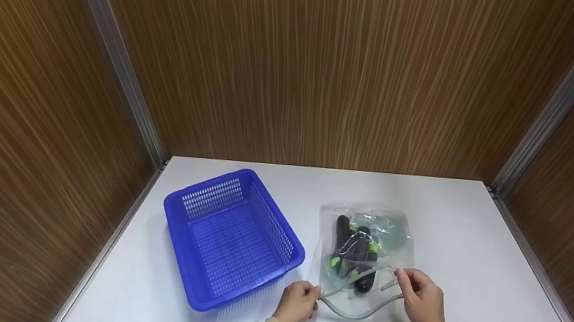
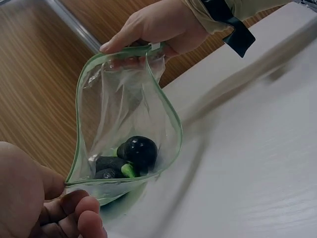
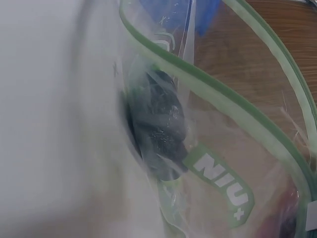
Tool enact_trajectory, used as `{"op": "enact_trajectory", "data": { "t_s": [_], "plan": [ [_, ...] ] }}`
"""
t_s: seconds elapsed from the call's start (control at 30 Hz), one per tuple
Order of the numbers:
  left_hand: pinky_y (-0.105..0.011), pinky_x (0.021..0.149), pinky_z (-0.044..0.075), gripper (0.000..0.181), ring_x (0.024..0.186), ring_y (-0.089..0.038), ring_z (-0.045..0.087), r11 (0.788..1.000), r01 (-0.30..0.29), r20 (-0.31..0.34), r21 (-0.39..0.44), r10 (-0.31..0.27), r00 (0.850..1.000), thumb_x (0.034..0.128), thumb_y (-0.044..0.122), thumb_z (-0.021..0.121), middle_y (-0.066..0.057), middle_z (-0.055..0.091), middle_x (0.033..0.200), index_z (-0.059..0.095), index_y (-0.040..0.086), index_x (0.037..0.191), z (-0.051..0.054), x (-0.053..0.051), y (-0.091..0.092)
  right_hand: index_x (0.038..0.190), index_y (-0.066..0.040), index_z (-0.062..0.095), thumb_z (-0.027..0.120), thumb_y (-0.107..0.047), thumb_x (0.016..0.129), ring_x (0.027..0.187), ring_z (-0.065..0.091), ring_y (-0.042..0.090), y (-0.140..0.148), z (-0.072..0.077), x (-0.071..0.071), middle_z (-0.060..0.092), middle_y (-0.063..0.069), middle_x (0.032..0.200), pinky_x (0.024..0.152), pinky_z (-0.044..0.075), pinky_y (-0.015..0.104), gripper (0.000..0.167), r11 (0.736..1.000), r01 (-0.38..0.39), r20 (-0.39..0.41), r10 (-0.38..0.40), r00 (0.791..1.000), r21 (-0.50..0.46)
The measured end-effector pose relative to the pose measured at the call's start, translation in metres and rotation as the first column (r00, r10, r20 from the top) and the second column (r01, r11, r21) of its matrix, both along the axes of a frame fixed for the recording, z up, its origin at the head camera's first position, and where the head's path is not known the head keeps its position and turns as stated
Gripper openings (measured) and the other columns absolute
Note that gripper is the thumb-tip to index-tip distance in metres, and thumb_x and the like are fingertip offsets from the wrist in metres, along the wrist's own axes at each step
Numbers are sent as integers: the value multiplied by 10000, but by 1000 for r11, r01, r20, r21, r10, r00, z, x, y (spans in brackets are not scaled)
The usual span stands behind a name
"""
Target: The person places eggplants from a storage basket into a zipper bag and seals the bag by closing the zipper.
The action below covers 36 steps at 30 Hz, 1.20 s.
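Note:
A clear zip bag [image 1: 392, 232] with a green-edged mouth lies on the table, and several dark eggplants [image 1: 361, 245] with green caps are inside it. My left hand [image 1: 295, 305] pinches the left corner of the mouth. At the opposite corner, my right hand [image 1: 422, 302] holds the rim between thumb and fingers. The mouth gapes between both hands. In the left wrist view, the glossy eggplants [image 2: 140, 153] show at the bottom of the bag. Through the film in the right wrist view, they look blurred beside a green printed label [image 3: 220, 183].
A blue perforated plastic basket [image 1: 234, 247] stands on the white table [image 1: 488, 292] to the left of the bag, turned at an angle. Wood-grain panels [image 1: 330, 68] enclose the table at the back and both sides.

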<state>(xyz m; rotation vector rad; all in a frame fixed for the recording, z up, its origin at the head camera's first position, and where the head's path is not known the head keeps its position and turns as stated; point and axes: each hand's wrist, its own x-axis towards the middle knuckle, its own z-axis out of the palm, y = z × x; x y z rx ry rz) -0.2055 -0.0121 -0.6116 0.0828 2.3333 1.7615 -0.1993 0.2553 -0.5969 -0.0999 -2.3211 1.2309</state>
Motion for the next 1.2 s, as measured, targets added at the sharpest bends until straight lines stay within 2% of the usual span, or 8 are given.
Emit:
{"op": "enact_trajectory", "data": {
  "t_s": [0.23,0.47,0.57,0.67,0.73,0.83,1.03,1.2],
  "plan": [
    [-208,437,350,245,471,-82,460,1000,22,28,15,-22,999,960,147,526,29,536,589,603,0,779,-3,-1,-2,905,-128,703,649,-254,928,698,554,74,2,-7,3,649,-42,804,610,416,151,139,999,23,32,-24,999,25],
    [-198,441,340,268,471,-80,459,997,-1,56,79,-4,998,980,135,490,25,519,595,575,-40,796,-6,-3,-4,1093,-82,647,587,-420,940,937,492,178,9,-12,10,590,63,1043,786,406,288,376,999,47,247,-48,968,12],
    [-195,449,359,261,492,-82,469,993,-17,78,114,8,997,988,135,477,19,519,616,563,-34,810,-5,-3,-3,1264,-12,531,516,-492,955,1117,428,291,13,-12,13,465,175,1268,910,393,435,571,996,11,399,24,917,-85],
    [-193,460,377,255,506,-81,476,990,-39,88,137,27,996,993,136,466,17,516,631,559,-33,826,-3,-3,-3,1413,33,339,401,-640,930,1288,325,419,20,-11,15,299,261,1431,1031,335,541,831,979,7,545,109,831,-206],
    [-193,465,386,254,510,-82,479,988,-57,87,143,45,995,995,143,463,18,515,637,562,-26,834,-2,-4,-3,1464,51,223,336,-749,871,1338,274,464,26,-11,16,228,295,1476,1052,320,562,1002,961,35,611,147,778,-275],
    [-197,469,390,258,511,-85,481,985,-81,82,149,69,994,999,152,460,17,512,643,565,-24,844,-2,-6,-4,1479,80,123,301,-834,790,1360,253,475,35,-13,14,208,330,1484,1035,371,520,1158,933,77,657,187,730,-351],
    [-212,482,395,246,525,-92,473,976,-109,105,186,91,990,1007,154,452,6,507,658,554,-2,846,-6,-7,-6,1411,125,301,409,-657,919,1198,463,430,48,-23,14,488,294,1312,886,476,405,930,932,29,679,242,693,-362],
    [-216,490,397,243,534,-94,472,973,-127,125,194,104,987,1010,157,445,6,503,666,544,23,833,-10,-10,-10,1164,60,569,541,-430,957,868,480,204,47,-26,13,568,33,927,741,403,313,533,840,96,628,317,710,-533]
  ]
}}
